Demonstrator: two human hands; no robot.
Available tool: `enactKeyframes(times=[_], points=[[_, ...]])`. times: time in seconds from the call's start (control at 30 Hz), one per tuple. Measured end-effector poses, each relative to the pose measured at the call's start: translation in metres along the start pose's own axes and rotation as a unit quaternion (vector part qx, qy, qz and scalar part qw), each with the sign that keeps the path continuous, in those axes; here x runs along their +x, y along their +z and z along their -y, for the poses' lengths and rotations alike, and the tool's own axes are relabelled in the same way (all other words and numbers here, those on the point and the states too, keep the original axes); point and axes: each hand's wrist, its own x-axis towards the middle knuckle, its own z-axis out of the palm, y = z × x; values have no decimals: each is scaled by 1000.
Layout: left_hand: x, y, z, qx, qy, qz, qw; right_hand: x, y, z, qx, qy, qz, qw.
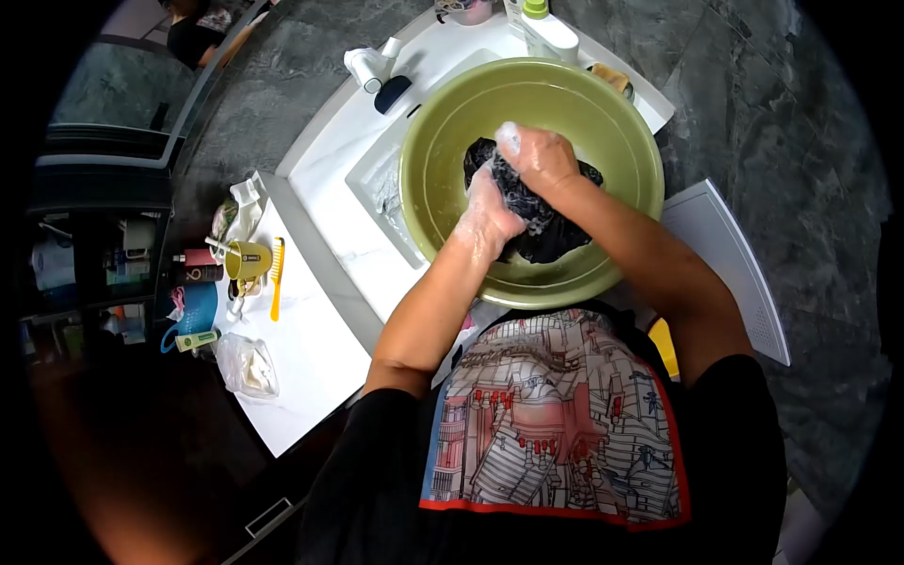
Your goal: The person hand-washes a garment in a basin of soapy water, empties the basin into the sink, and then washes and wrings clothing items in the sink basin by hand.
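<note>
Black wet cloth [551, 240], streaked with suds, lies bunched in a large olive-green basin [443, 104]. My left hand [488, 209], foamy, is closed around the near-left part of the cloth. Above and to its right, my right hand [537, 158] is curled in a fist on the cloth's upper part, with white foam over the knuckles. A roll of the cloth runs between the two hands. What sort of garment it is, I cannot make out. Some soapy water shows low in the basin.
The basin sits over a white sink [400, 235]. A white faucet [372, 68] and a green-capped bottle [549, 36] stand behind. On the left counter are a yellow cup [249, 260], an orange comb [277, 280], a tube [198, 341] and a plastic bag [247, 365]. A white board [725, 268] leans at right.
</note>
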Motion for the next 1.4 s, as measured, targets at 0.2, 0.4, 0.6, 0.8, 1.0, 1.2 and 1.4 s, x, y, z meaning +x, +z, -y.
enactKeyframes(times=[0.2, 0.4, 0.6, 0.8, 1.0, 1.2, 1.4], points=[[24, -27, -2, -45, 88, 66, 993, -32, 16, 32, 8, -76, 43, 996], [-6, 13, -12, 2, 30, 40, 999, 7, 10, -33, 162, 114, -55, 979], [6, -5, -21, 3, 74, -68, 995, 8, -20, -52, 657, 297, 155, 676], [13, -14, -10, 161, 126, -40, 978, -17, -33, -41, 449, 149, 259, 842], [9, -9, -28, 81, 233, 5, 969, -47, -12, -62, 105, 196, 316, 922], [23, -13, -26, -122, 178, 64, 974, -25, -24, -2, 335, 47, 38, 940], [43, -30, 4, -23, 49, 167, 984, -28, 9, 25, -36, -144, 16, 989]])
